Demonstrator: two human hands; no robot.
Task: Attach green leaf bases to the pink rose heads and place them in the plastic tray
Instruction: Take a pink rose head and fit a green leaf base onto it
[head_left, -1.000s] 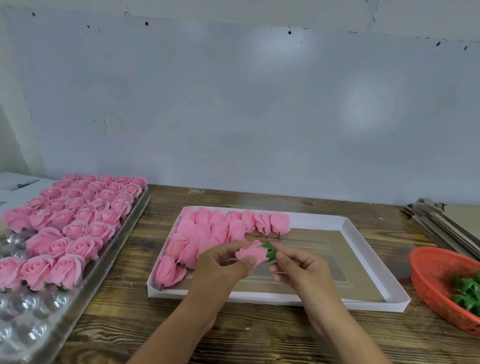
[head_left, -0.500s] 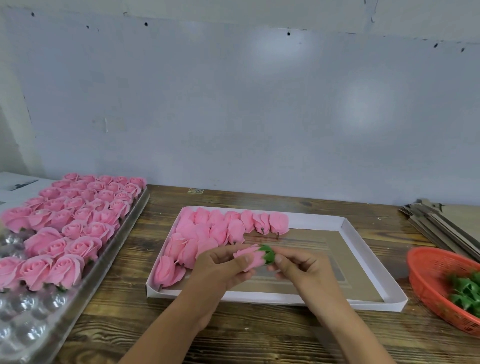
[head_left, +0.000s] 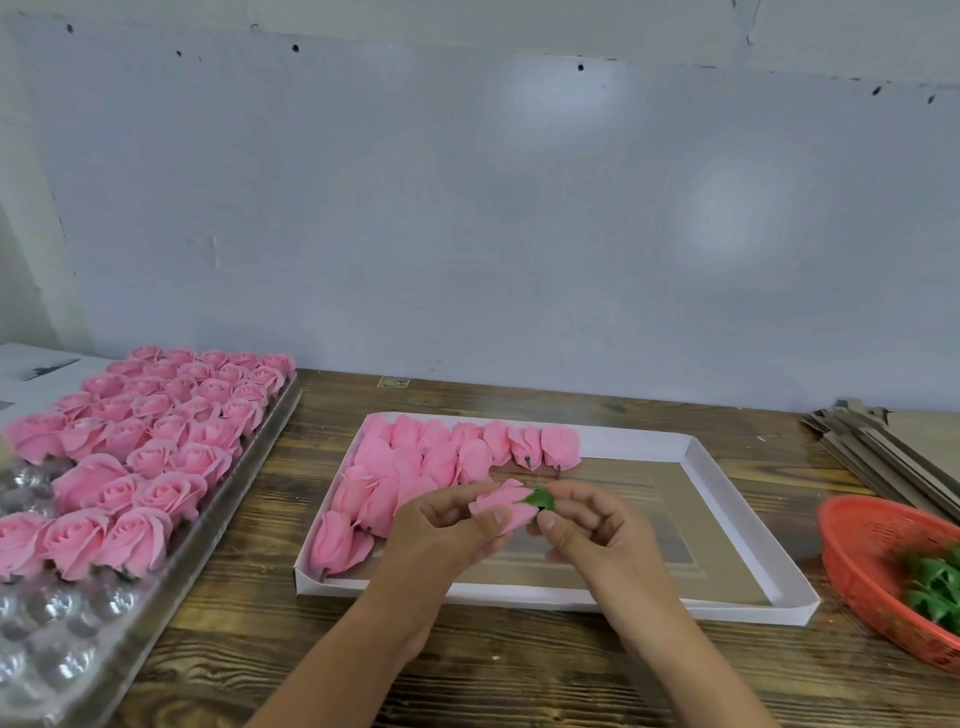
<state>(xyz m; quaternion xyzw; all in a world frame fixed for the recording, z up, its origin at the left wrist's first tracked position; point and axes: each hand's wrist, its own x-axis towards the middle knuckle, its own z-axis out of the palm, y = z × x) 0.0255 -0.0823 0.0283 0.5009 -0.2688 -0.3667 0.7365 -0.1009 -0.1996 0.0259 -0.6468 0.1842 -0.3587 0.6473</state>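
- The left hand pinched a pink rose head above the white box.
- The right hand pinched its green leaf base (at the rose's right end).
- The plastic tray lay far left of both.

No readable text anywhere. One small sticker sits on the back edge of the wooden surface by the wall; it has a printed pattern (too small and blurred to read). A white sheet at far left, behind the tray of roses, carries a dark printed mark, also not legible. No brands, numbers or signs can be made out on anything else in view.
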